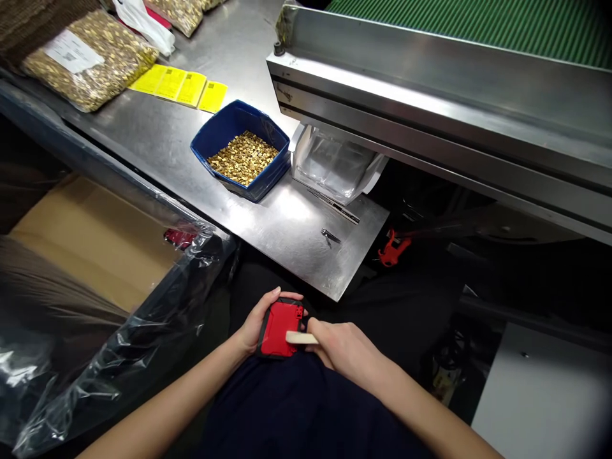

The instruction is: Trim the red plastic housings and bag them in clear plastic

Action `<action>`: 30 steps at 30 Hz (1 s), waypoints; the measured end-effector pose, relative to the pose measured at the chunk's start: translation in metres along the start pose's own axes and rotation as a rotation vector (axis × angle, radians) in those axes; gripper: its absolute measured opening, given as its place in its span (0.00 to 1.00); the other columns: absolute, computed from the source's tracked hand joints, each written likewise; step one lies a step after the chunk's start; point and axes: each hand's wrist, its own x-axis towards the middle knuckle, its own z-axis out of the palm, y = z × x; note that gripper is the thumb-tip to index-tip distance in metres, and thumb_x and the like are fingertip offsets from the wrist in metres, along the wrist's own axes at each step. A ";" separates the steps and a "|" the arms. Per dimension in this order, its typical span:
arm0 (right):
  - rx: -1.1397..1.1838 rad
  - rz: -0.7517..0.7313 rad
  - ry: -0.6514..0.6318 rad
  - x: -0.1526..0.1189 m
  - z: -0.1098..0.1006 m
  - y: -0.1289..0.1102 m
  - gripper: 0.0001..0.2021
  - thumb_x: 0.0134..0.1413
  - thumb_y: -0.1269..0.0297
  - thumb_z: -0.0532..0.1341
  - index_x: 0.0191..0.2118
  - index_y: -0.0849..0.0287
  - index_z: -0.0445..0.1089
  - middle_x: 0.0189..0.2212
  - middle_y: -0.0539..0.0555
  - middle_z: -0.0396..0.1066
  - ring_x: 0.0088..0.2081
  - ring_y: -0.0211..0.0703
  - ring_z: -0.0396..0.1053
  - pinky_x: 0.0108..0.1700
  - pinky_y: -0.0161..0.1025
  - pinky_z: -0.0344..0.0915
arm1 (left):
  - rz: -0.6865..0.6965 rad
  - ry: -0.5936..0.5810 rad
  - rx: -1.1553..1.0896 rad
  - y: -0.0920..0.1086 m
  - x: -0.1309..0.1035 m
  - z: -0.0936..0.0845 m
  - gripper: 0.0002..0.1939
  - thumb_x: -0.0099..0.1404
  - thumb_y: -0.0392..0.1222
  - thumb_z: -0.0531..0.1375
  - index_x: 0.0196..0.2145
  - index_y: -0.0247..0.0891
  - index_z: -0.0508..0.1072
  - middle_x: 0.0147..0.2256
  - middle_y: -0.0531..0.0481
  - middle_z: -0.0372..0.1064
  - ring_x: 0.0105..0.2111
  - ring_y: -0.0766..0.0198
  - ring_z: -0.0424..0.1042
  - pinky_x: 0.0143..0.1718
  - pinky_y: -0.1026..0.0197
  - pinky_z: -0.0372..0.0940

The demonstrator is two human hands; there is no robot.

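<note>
In the head view, the bare metal table corner (337, 280) lies just beyond the lap. The left hand (253, 328) cups a red-and-black rectangular case (280, 328) at its left edge; the right hand (337, 344), fingers curled, grips a pale flat stick (302, 338) — tip over the red face.

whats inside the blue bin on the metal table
A heap of small gold-coloured metal pieces lies in the blue bin. The heap hides the bin's floor, so anything buried under the top layer can't be seen.
</note>
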 end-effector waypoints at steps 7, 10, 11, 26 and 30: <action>0.011 0.023 0.028 -0.001 0.004 0.003 0.02 0.70 0.68 0.58 0.45 0.54 0.65 0.37 0.49 0.76 0.34 0.42 0.75 0.31 0.36 0.54 | 0.009 0.024 0.002 0.001 -0.001 0.003 0.25 0.71 0.58 0.58 0.47 0.32 0.80 0.36 0.36 0.82 0.30 0.53 0.80 0.33 0.55 0.74; -0.007 0.038 0.015 -0.001 0.007 0.001 0.02 0.68 0.68 0.59 0.44 0.55 0.66 0.35 0.50 0.76 0.31 0.43 0.73 0.29 0.37 0.50 | 0.002 0.020 0.001 0.001 -0.001 0.005 0.26 0.71 0.58 0.57 0.48 0.31 0.80 0.39 0.34 0.82 0.33 0.50 0.81 0.36 0.53 0.74; -0.012 0.036 0.018 0.000 0.008 0.000 0.03 0.68 0.68 0.59 0.45 0.55 0.66 0.36 0.50 0.76 0.31 0.43 0.73 0.29 0.38 0.49 | 0.006 0.028 -0.001 0.001 0.000 0.005 0.26 0.71 0.58 0.57 0.47 0.31 0.80 0.38 0.34 0.82 0.33 0.50 0.81 0.36 0.53 0.74; 0.015 0.057 0.068 0.001 0.005 0.003 0.05 0.69 0.71 0.55 0.43 0.54 0.65 0.37 0.49 0.76 0.34 0.41 0.73 0.32 0.36 0.52 | 0.008 0.085 0.011 0.001 0.002 0.007 0.23 0.72 0.56 0.57 0.46 0.32 0.80 0.32 0.39 0.81 0.26 0.56 0.78 0.29 0.58 0.72; 0.021 0.047 0.043 0.001 0.004 0.002 0.03 0.67 0.70 0.58 0.41 0.54 0.66 0.34 0.48 0.75 0.30 0.40 0.71 0.30 0.36 0.50 | 0.005 0.065 0.012 0.002 0.002 0.008 0.25 0.71 0.57 0.57 0.47 0.31 0.80 0.38 0.35 0.82 0.33 0.50 0.81 0.35 0.53 0.75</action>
